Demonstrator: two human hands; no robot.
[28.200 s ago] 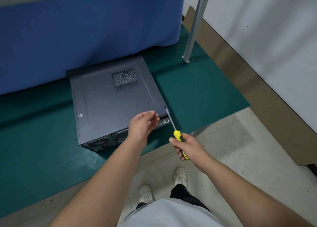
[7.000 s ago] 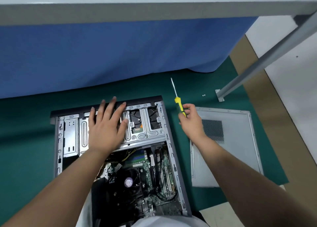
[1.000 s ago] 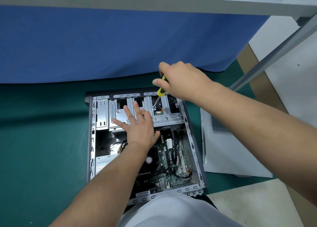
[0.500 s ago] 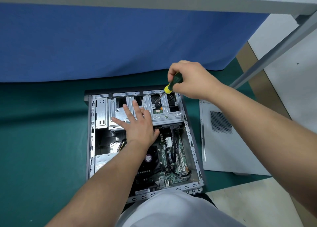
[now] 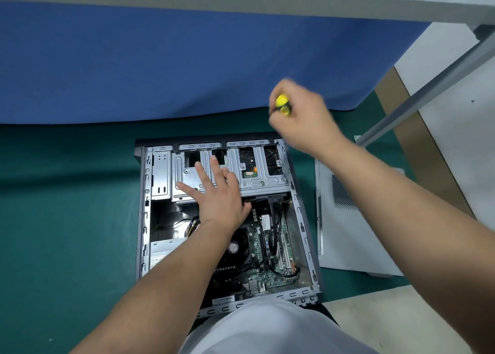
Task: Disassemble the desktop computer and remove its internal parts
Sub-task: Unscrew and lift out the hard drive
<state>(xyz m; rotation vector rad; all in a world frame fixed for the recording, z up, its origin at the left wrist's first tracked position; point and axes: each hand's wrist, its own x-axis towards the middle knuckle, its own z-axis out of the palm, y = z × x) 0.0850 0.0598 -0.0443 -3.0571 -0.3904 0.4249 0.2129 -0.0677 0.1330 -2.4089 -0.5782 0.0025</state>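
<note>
Left hand (image 5: pixel 218 193) is flat on the silver drive cage (image 5: pixel 233 171) inside the open computer case (image 5: pixel 305 235), fingers spread and straight, just pressing down on the metal, not gripping anything. Right hand (image 5: pixel 302 120) is up above the case's far right corner, clear of the metal, fist wrapped round the yellow-handled screwdriver (image 5: pixel 282 104). It's blurred, so only the yellow butt of the handle pokes out past the knuckles and I can't see the shaft or tip at all.

Case is lying on its side on the green mat (image 5: pixel 67 219), open face up. Drive cage runs across the far end, and you can see a hard drive's board through the cutouts on the right side of it. Nearer the camera there's the motherboard (image 5: pixel 270 252) with the round CPU fan (image 5: pixel 238 246) partly under the left forearm, black cables looping over the board, and the power supply (image 5: pixel 163 249) in the near left corner.

Grey side panel (image 5: pixel 345 235) lies flat on the mat just right of the case, vent grille facing up. Blue cloth (image 5: pixel 187 67) hangs behind everything.
</note>
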